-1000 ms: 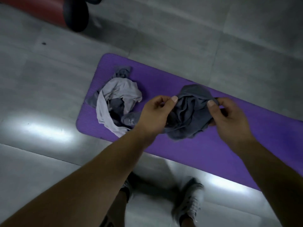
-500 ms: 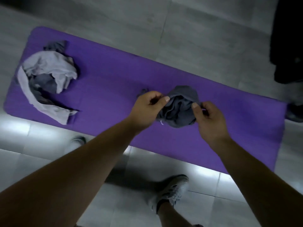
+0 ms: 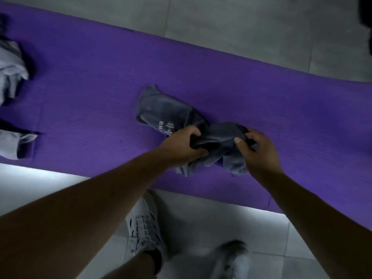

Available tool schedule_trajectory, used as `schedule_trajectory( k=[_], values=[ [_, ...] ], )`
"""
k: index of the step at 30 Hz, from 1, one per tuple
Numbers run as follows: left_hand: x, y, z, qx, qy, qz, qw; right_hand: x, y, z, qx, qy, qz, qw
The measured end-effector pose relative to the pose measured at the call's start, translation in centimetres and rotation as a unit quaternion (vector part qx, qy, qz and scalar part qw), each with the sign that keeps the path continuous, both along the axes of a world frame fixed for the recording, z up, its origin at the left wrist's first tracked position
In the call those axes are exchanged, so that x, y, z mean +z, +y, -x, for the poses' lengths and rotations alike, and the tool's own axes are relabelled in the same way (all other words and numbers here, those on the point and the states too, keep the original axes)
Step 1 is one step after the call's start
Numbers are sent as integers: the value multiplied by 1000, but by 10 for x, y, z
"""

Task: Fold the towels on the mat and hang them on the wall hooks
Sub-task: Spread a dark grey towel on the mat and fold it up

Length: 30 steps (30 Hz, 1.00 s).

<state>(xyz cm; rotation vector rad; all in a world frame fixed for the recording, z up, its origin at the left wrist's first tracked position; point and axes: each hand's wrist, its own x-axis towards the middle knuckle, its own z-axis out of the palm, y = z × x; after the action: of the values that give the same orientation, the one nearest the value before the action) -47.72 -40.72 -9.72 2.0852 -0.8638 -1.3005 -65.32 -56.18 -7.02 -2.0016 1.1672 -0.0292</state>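
Grey towel (image 3: pixel 167 111), held bunched half a second earlier, now lay partly spread on the purple mat (image 3: pixel 291 109). Your left hand (image 3: pixel 181 146) and right hand (image 3: pixel 257 152) each gripped its near end. Judgement: flattening had begun; folding and hanging remained.

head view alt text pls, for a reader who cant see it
Seen from above, a person's left hand and right hand grip a crumpled dark grey towel on a purple mat. A pale grey towel lies bunched at the frame's left edge; a pale shoe stands on the tiled floor below.
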Motion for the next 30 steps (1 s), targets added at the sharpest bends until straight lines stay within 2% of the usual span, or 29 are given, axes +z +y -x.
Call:
schedule_trajectory(
  k=[1, 3, 6, 10, 14, 17, 19, 21, 24, 27, 30],
  values=[
    [-4, -5, -4, -10, -3, 32, 999, -12, 2, -3, -3, -10, -11, 1000],
    [-10, -19, -12, 6, 50, 65, 997, -35, 4, -9, 2, -23, -40, 999],
    [-28, -40, -25, 17, 95, 44, 994, -61, 0, -20, 45, -69, -102, 991],
    [-61, -52, -33, -38, 4, 26, 999, -74, -20, -30, 25, -122, -199, 972],
    [-67, -51, -34, 55, 98, 102, 988, -68, -48, -43, 33, -146, -284, 947],
    [-53, -42, -37, 101, 103, 120, 982, -66, -60, -43, 91, -97, -252, 958],
    [-39, -33, -38, 110, 98, 112, 983, -73, -69, -35, 151, -20, -138, 979],
    [-34, -24, -47, 104, 81, 88, 987, -89, -84, -25, 200, 70, -34, 977],
    [-34, -5, -60, 46, 19, 24, 998, -113, -95, -7, 178, 131, -72, 973],
    [-38, 8, -63, -17, 1, -45, 999, -127, -101, 3, 125, 117, -133, 976],
    [-35, 9, -61, -58, -10, -104, 993, -128, -113, 12, 185, 184, -50, 964]
  ],
)
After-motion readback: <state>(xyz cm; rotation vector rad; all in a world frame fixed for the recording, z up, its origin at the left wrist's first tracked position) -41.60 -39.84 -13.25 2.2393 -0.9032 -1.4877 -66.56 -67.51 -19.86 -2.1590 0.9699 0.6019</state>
